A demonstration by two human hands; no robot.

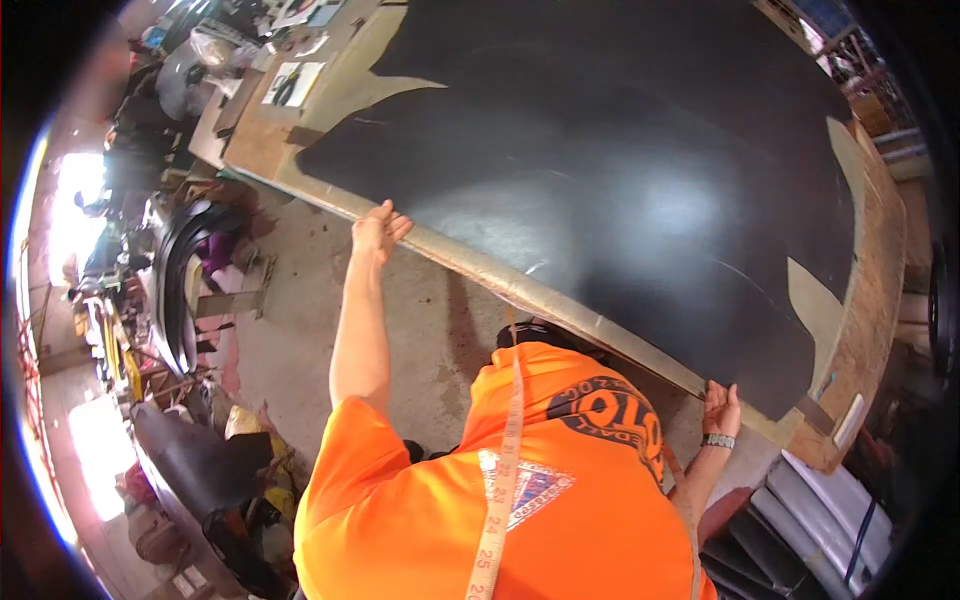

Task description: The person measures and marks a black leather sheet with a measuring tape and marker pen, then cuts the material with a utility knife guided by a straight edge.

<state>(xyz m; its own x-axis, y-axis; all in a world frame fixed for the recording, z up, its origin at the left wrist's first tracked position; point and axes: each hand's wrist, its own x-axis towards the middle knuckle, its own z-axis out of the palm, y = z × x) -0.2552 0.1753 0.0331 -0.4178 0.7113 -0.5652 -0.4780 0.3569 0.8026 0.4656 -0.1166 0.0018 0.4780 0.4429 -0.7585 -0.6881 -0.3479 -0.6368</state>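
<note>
A large black sheet with an irregular outline, like a leather hide, lies spread over a worktable. My left hand is at the table's pale front edge, its fingers curled over it beside the sheet. Farther right along that same edge, my right hand grips with its fingers pointing up, close to the sheet's lower corner. What lies under the fingers of both hands is partly hidden. A tape measure hangs down the front of my orange shirt.
Scissors or a similar tool lie on white paper at the table's left end. Grey rolls of material stand below the right corner. Piled materials line the left wall, across a concrete floor.
</note>
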